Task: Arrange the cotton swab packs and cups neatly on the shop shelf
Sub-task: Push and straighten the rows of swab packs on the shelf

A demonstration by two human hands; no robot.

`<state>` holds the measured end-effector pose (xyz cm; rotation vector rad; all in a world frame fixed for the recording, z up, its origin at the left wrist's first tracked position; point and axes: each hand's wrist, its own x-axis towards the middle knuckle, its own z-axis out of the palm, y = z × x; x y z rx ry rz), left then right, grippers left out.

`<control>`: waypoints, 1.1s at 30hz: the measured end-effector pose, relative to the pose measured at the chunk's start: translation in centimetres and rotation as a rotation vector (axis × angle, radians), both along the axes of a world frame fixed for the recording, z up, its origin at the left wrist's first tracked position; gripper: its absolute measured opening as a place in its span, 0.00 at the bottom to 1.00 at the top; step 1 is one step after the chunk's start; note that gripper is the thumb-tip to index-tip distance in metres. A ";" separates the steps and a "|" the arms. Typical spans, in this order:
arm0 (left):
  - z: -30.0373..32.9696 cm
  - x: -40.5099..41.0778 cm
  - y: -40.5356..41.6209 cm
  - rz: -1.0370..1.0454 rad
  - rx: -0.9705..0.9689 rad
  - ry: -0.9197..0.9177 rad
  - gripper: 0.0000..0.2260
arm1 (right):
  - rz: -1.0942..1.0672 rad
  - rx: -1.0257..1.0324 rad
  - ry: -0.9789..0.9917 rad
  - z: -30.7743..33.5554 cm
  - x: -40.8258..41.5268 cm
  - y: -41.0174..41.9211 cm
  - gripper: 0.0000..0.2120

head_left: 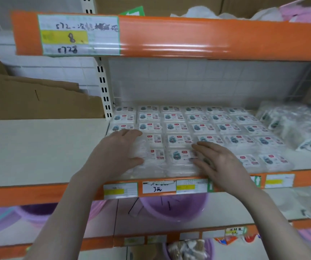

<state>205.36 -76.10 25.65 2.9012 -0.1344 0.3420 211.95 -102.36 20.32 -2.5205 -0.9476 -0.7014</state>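
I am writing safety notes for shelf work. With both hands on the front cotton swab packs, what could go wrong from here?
1. The front-row packs lie at the shelf edge; a pull by the left hand or right hand may tip them off.
2. The loose heap of packs on the right may slide into the neat rows.
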 end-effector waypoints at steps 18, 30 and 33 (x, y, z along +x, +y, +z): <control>0.3 6.5 -8.8 -0.157 0.037 0.031 0.30 | -0.243 0.061 -0.110 -1.6 6.6 -9.7 0.17; 0.1 11.6 -15.5 -0.225 0.066 0.152 0.30 | -0.223 0.134 -0.168 -2.4 8.5 -12.5 0.20; -0.1 11.8 -15.7 -0.243 0.090 0.167 0.30 | -0.233 0.140 -0.180 -2.6 8.3 -12.4 0.20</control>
